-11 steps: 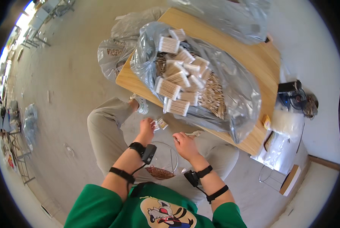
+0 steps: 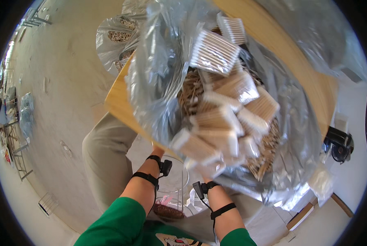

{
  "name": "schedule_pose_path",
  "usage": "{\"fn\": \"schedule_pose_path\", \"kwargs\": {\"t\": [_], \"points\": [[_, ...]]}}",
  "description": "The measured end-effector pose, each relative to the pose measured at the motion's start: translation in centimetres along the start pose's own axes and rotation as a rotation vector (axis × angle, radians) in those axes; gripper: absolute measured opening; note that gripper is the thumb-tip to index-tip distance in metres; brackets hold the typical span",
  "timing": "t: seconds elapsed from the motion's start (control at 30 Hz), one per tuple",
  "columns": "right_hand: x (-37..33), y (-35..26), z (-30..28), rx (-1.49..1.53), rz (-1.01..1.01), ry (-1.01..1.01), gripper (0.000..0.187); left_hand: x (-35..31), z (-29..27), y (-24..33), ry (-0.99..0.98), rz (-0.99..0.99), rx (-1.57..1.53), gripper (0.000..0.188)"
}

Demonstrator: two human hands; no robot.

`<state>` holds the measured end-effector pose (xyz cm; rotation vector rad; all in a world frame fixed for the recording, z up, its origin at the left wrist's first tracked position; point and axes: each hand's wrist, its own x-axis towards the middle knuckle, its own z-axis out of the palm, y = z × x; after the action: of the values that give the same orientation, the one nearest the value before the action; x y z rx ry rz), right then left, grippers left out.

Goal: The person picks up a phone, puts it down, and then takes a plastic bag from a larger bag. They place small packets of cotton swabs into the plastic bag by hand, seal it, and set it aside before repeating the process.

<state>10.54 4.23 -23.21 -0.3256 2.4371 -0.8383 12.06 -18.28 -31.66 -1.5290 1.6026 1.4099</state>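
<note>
Both my arms reach forward under the near edge of the wooden table (image 2: 120,92). Only the wrist end of my left hand (image 2: 157,151) shows at the edge; its fingers are hidden. The table edge and plastic bag cover my right hand, with just the wrist (image 2: 207,180) in sight. Above them, a large grey plastic bag (image 2: 155,78) lies spread open on the tabletop. It holds several clear packs of cotton swabs (image 2: 215,51), blurred by motion, over loose wooden-stick swabs (image 2: 262,160). I cannot make out anything held in either hand.
Clear bags of loose swabs (image 2: 120,35) stand on the floor beyond the table's left corner. A wire-framed round stool (image 2: 179,189) is between my legs. At the right are a small black fan (image 2: 340,147) and a clear plastic bag (image 2: 322,182). Another grey bag (image 2: 314,33) lies at the back.
The view has come closer to the table, so the bag and packs look larger. My hands, visible below the table edge before, are now mostly hidden beneath it.
</note>
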Motion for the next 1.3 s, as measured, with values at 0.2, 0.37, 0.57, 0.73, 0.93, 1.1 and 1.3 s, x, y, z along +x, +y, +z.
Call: {"fn": "schedule_pose_path", "kwargs": {"t": [0.2,0.37,0.57,0.73,0.93,1.1,1.3], "points": [[14.3,4.9,3.3,0.125,-0.004,0.147,0.023,11.7,3.2,9.3,0.015,0.143,0.002,0.031],[22.8,6.2,3.8,0.26,-0.004,0.335,0.023,16.8,4.2,18.3,0.01,0.323,0.051,0.03],[27.5,4.3,6.9,0.455,0.021,0.441,0.024,19.4,1.7,22.5,0.042,0.426,0.119,0.03],[29.6,2.4,9.4,0.59,0.041,0.461,0.024,20.5,-0.5,23.2,0.074,0.455,0.137,0.03],[31.2,0.4,11.0,0.722,0.078,0.481,0.025,21.4,-1.8,23.7,0.086,0.481,0.146,0.03],[32.0,-0.7,12.1,0.821,0.116,0.491,0.025,22.2,-2.3,23.5,0.087,0.496,0.146,0.03],[32.4,-1.3,12.7,0.923,0.155,0.495,0.026,22.3,-2.0,23.1,0.085,0.51,0.129,0.03]]}}
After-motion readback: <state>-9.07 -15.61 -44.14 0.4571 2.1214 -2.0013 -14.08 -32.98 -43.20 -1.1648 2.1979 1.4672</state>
